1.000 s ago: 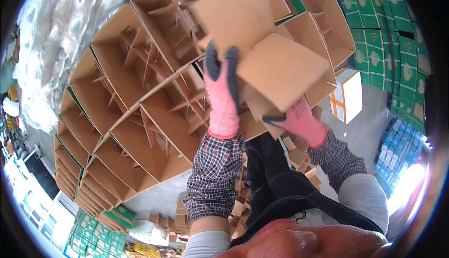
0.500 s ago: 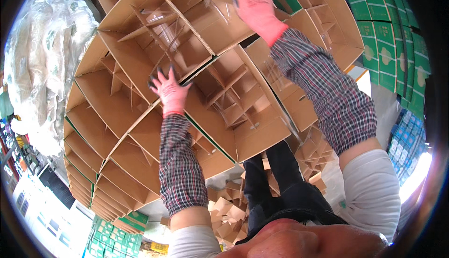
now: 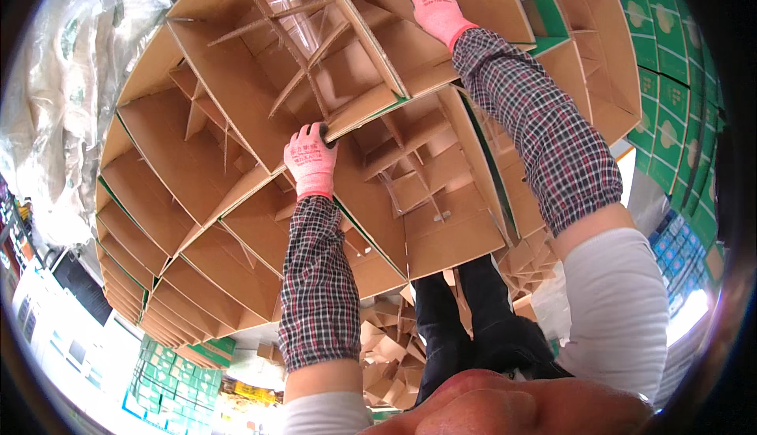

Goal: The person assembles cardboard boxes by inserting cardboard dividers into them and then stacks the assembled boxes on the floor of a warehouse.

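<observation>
Many open brown cardboard boxes stand side by side in front of me, several with crossed cardboard dividers inside. My left hand (image 3: 310,155), in a pink glove with dark fingertips, is closed over the rim of the far middle box (image 3: 363,118), where it meets the nearer box. Crossed dividers (image 3: 293,41) and a clear plastic piece (image 3: 298,21) show inside that far box. My right hand (image 3: 438,13), gloved alike, reaches into the box to its right and is closed on a cardboard divider (image 3: 386,0); its fingertips are partly hidden.
A nearer box (image 3: 449,242) with dividers stands just before my legs. Loose cardboard pieces (image 3: 386,348) lie on the floor below. Green cartons (image 3: 662,112) are stacked at the right, clear plastic wrap (image 3: 79,96) hangs at the left, and blue packs (image 3: 674,250) sit at the lower right.
My left hand has gone from spread fingers to a grip on the box rim. My right hand and the divider are now lower in the view, and the divider sits inside the box.
</observation>
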Motion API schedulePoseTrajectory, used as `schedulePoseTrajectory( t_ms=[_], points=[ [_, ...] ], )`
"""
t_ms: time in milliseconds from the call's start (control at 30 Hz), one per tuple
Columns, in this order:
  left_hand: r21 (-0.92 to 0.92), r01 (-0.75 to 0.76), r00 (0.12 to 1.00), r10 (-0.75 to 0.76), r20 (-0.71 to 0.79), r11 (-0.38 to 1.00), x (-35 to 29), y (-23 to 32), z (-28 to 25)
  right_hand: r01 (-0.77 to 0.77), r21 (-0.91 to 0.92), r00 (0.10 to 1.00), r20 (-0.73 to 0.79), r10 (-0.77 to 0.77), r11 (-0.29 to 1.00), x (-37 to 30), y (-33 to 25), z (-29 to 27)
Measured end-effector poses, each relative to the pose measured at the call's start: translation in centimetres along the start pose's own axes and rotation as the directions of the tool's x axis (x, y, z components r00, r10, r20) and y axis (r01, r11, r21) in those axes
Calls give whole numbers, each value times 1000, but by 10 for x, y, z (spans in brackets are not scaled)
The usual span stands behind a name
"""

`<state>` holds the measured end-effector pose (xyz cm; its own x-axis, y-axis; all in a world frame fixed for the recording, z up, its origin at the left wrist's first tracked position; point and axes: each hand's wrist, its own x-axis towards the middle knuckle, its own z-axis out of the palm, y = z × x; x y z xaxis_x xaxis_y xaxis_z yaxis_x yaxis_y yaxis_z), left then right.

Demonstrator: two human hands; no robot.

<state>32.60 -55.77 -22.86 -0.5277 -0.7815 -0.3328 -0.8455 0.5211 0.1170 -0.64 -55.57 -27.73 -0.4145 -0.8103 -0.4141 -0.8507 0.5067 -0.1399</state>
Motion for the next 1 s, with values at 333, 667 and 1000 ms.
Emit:
schedulePoseTrajectory(
  t_ms=[333, 667, 1000],
  points=[
    [18, -87, 995, 88, -51, 996, 7, -2, -3, 286, 175, 759, -642, -111, 942, -81, -2, -18],
    [-13, -96, 995, 96, 6, 995, -5, 23, 7, -737, 676, 170, 209, 963, -17, -717, 233, 152],
    [85, -128, 991, 131, -33, 988, 7, 23, 9, -822, 530, 181, 592, 785, -209, -595, 251, 318]
  ],
)
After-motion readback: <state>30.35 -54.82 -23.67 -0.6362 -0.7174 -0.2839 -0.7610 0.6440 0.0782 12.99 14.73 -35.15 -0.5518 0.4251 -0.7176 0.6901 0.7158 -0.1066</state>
